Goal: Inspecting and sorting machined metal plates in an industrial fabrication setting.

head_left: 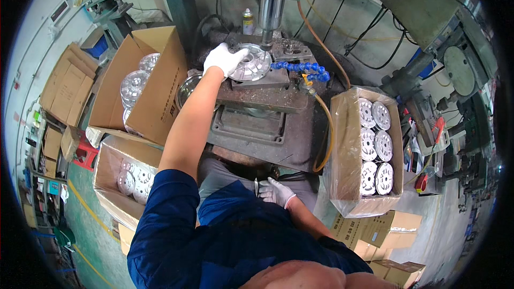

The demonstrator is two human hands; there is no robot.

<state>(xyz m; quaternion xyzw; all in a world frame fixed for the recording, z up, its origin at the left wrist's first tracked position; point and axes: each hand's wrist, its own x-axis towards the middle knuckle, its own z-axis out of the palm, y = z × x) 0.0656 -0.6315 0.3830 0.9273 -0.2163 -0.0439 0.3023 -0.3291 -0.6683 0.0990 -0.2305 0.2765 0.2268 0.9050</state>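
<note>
My left hand (223, 60), in a white glove, grips the left rim of a round silver metal disc (254, 65) with slots. The disc lies on the block fixture (262, 81) of a drill press, beside its spindle (270, 18). A blue jointed coolant hose (300, 67) points at the disc from the right. Down by my lap, my gloved right hand (276, 192) is closed, with a thin pale strip at its fingertips too small to name. A shiny metal bowl-shaped part (188, 90) sits left of the fixture, partly hidden by my left forearm.
At the left, an open carton (152, 101) and a plastic-lined carton (115, 152) hold metal discs. Another lined carton (342, 176) with stacked discs stands to the right. Metal shavings litter the machine table (294, 139). A spray can (248, 22) stands behind; an orange hose (327, 128) hangs right.
</note>
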